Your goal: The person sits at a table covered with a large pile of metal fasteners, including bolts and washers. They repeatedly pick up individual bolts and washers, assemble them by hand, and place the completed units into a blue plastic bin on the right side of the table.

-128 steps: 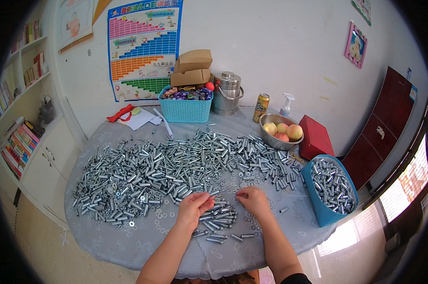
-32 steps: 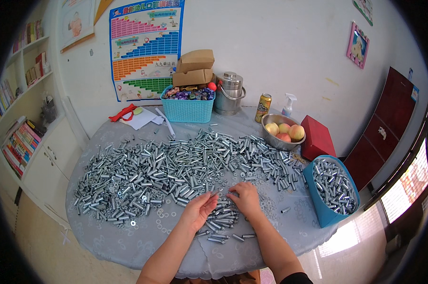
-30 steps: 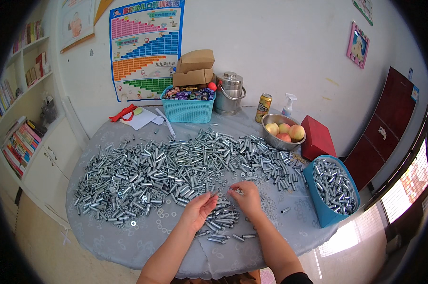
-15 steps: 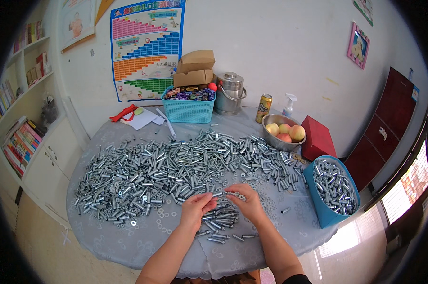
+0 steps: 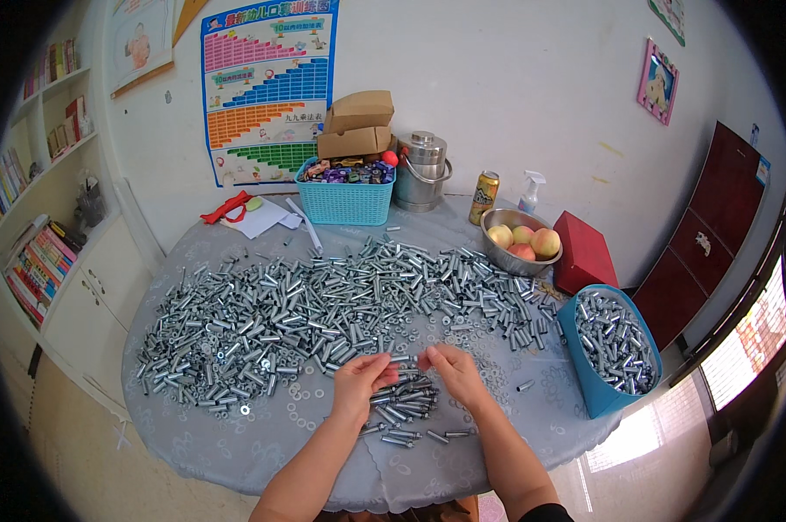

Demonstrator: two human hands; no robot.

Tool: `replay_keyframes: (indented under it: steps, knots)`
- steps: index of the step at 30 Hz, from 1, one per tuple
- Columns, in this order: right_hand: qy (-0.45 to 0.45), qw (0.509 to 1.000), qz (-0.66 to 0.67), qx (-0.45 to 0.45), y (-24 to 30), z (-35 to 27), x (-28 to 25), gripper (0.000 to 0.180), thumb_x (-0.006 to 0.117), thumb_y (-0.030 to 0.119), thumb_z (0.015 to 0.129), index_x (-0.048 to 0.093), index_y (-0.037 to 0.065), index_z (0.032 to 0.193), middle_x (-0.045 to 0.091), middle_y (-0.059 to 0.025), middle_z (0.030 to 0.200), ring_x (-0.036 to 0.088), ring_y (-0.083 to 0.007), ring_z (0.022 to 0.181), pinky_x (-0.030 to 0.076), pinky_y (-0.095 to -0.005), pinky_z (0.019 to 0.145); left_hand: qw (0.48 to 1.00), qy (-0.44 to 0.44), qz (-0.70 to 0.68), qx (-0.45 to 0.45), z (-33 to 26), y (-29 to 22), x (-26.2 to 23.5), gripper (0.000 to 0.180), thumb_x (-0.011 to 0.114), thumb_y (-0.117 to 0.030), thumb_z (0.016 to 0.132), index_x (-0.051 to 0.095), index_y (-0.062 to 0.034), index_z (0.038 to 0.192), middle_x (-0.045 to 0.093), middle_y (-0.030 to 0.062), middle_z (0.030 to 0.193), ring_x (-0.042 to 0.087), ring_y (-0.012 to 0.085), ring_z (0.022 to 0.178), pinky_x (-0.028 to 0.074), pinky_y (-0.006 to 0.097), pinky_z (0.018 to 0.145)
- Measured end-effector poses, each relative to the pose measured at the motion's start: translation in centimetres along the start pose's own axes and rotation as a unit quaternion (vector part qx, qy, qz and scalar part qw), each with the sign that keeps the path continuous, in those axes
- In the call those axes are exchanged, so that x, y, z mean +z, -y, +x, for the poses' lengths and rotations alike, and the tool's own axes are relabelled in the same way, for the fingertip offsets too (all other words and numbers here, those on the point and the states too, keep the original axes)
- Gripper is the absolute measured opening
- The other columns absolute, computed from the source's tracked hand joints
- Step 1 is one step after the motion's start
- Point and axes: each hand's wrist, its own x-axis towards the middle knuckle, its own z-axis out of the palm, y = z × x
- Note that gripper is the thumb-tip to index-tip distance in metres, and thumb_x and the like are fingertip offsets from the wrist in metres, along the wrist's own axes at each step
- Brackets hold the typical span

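Note:
My left hand [image 5: 361,384] and my right hand [image 5: 452,372] meet above the near middle of the round table [image 5: 236,452]. Between their fingertips they hold one silver metal bolt [image 5: 405,358], one hand on each end. Just below the hands lies a small heap of bolts [image 5: 401,409]. A wide spread of silver bolts and nuts [image 5: 323,300] covers the table beyond the hands. Loose washers lie scattered around the small heap.
A blue bin [image 5: 608,352] filled with bolts stands at the right edge. At the back are a teal basket [image 5: 345,196], cardboard boxes [image 5: 358,126], a metal pot [image 5: 421,170], a can [image 5: 484,197], a spray bottle [image 5: 529,191], a bowl of peaches [image 5: 519,244] and a red box [image 5: 582,252].
My hands lifted from the small heap and came together. My right hand moved left and picked up a bolt, which both hands now hold.

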Motion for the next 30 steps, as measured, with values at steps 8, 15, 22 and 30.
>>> replay_keyframes:
  steps: [8,15,22,30]
  knots:
    - [0.036,0.999,0.005,0.027,-0.5,0.0,-0.4,0.028,0.046,0.021,0.094,0.062,-0.001,0.101,0.061,-0.0072,0.09,0.055,-0.0116,0.081,0.043,-0.0245,0.075,1.0,-0.012,-0.004,0.012,0.0,0.0,0.0,0.017,0.062,-0.005,0.082,0.06,0.0064,0.094,0.064,0.0156,0.084,0.064,0.0193,0.068,0.055,0.026,0.065]
    - [0.045,0.997,-0.023,0.051,-0.2,-0.1,-0.5,0.027,0.051,0.02,0.092,0.057,-0.001,0.108,0.06,-0.0035,0.087,0.055,-0.0101,0.079,0.044,-0.024,0.074,1.0,0.001,0.014,0.023,-0.1,0.1,0.0,0.016,0.063,-0.005,0.082,0.06,0.0059,0.094,0.064,0.0146,0.084,0.064,0.0191,0.069,0.055,0.026,0.065]
    - [0.048,0.998,0.023,0.038,0.0,-0.3,-0.2,0.028,0.054,0.026,0.09,0.061,-0.001,0.085,0.058,-0.0025,0.07,0.054,-0.0084,0.069,0.043,-0.0217,0.064,0.997,0.042,0.051,0.041,0.1,0.1,0.0,0.016,0.063,-0.002,0.081,0.061,0.006,0.095,0.064,0.0137,0.085,0.064,0.0192,0.072,0.055,0.026,0.068]
    - [0.047,0.99,0.039,0.13,-0.2,0.0,-0.5,0.042,0.051,0.036,0.091,0.061,-0.001,0.075,0.057,-0.003,0.061,0.053,-0.01,0.057,0.043,-0.0249,0.054,0.863,0.072,0.376,0.328,-1.2,0.1,0.7,0.014,0.066,0.001,0.075,0.066,-0.0002,0.089,0.065,0.0076,0.085,0.062,0.0126,0.075,0.05,0.024,0.066]
